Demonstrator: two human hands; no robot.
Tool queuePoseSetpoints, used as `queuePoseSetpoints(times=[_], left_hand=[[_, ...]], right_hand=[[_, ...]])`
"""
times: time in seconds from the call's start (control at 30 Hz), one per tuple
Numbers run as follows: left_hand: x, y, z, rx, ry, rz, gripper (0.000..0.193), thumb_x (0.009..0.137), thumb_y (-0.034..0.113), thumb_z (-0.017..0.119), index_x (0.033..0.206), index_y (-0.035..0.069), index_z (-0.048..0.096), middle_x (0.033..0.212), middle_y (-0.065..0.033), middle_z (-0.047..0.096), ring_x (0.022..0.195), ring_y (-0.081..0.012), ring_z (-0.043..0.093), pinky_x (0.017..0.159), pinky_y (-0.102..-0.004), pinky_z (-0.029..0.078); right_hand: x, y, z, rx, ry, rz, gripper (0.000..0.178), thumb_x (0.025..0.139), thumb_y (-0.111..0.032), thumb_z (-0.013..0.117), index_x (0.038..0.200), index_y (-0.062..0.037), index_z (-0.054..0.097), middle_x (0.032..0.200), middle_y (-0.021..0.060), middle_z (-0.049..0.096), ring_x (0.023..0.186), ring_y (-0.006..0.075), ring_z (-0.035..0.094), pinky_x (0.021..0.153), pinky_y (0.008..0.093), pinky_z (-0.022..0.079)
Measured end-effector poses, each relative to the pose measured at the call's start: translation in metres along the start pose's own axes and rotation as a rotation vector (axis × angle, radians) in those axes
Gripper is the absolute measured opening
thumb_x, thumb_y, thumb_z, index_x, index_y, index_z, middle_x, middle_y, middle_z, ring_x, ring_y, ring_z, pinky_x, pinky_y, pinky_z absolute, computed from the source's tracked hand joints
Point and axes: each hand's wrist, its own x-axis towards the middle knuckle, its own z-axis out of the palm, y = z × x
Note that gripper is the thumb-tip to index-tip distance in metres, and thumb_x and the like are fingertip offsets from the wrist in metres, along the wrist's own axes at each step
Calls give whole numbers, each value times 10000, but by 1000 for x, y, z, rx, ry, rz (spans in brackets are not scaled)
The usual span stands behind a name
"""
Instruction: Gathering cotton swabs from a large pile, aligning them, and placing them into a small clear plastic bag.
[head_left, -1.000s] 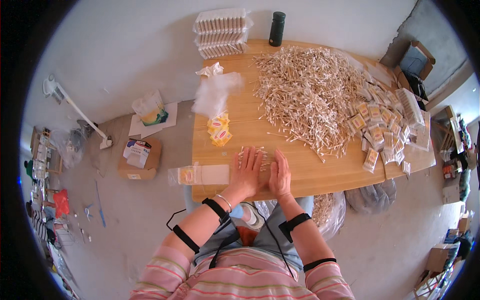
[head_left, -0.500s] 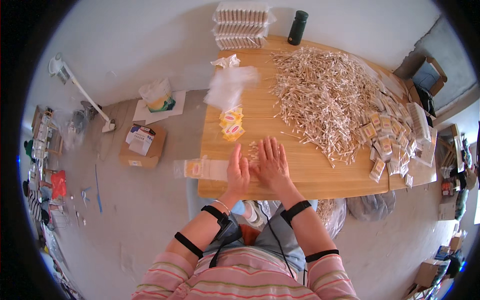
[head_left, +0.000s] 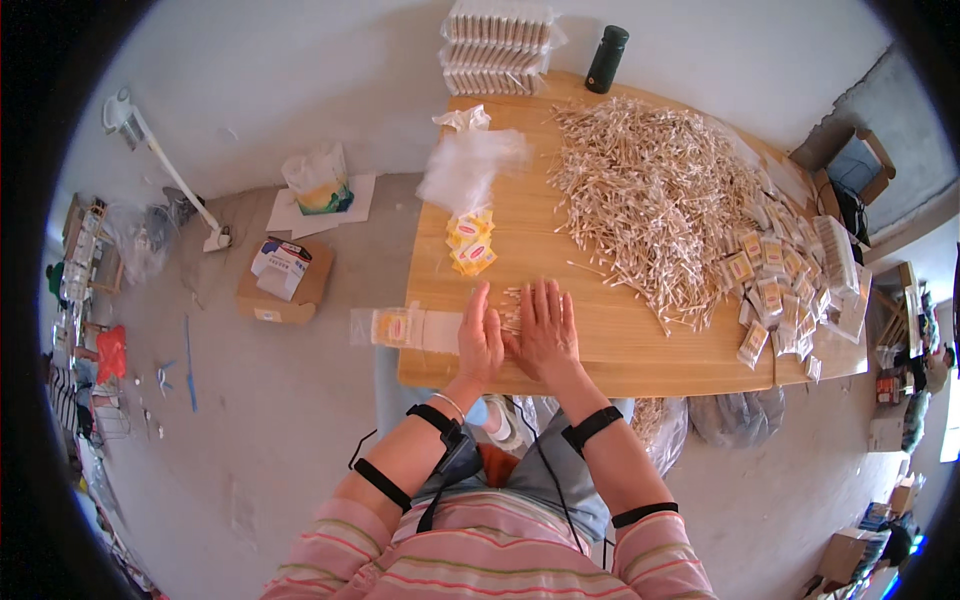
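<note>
Between my hands a small bunch of cotton swabs [head_left: 511, 312] lies on the wooden table [head_left: 640, 360]. My left hand [head_left: 481, 342] stands on its edge to the left of the bunch, fingers stretched out. On the right, my right hand [head_left: 546, 335] lies flat, palm down, beside the swabs and partly over them, its fingers extended. The thumbs come close together in front of the bunch. Just left of my left hand is a clear plastic bag [head_left: 365, 328] with a yellow-and-white card [head_left: 393, 326] in it. Several yellow cards [head_left: 470, 243] lie farther back.
A large heap of loose cotton swabs [head_left: 650, 200] covers the table's right middle. Filled packets [head_left: 775, 275] are piled right of it. Clear bags [head_left: 468, 170] lie at the back left, before stacked packs [head_left: 495, 50]. A dark green bottle [head_left: 606, 60] stands at the back edge.
The hands keep nearly the same places around the swab bunch, with the right palm slightly closer to the left. The whole view has shifted a little.
</note>
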Motion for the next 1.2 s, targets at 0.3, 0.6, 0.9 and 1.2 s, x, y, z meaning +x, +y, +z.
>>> queuePoseSetpoints(times=[0.3, 0.6, 0.9, 1.2], left_hand=[[-1, 5, 0, 27, 18, 5, 404, 1013, 154, 389, 1370, -33, 416, 1336, -262, 501, 1220, -409, 504, 1029, -430, 404], [0, -1, -3, -61, 30, -49, 397, 1030, 177, 384, 1361, -34, 437, 1338, -250, 512, 1227, -357, 523, 1029, -387, 410], [2, -3, -4, -275, 8, -160, 418, 1044, 203, 376, 1374, -49, 428, 1356, -235, 507, 1285, -293, 482, 1056, -357, 382], [1, -3, -5, -287, 18, -142, 440, 1044, 238, 382, 1373, -49, 433, 1335, -222, 527, 1238, -295, 517, 1026, -342, 403]], right_hand=[[-5, 18, -3, 12, 19, -24, 794, 910, -492, 513, 1497, -28, 247, 1569, 159, 213, 1469, 329, 135, 1179, 516, 79], [-12, 13, 3, 186, 92, 88, 774, 926, -488, 493, 1490, -15, 252, 1563, 162, 231, 1466, 326, 151, 1182, 501, 90], [-2, 1, -8, -5, -47, -37, 849, 896, -573, 493, 1492, -20, 251, 1560, 159, 240, 1461, 339, 164, 1184, 491, 93], [7, -2, -10, 63, -149, -6, 846, 906, -539, 504, 1506, -17, 215, 1575, 160, 201, 1473, 318, 116, 1190, 485, 49]])
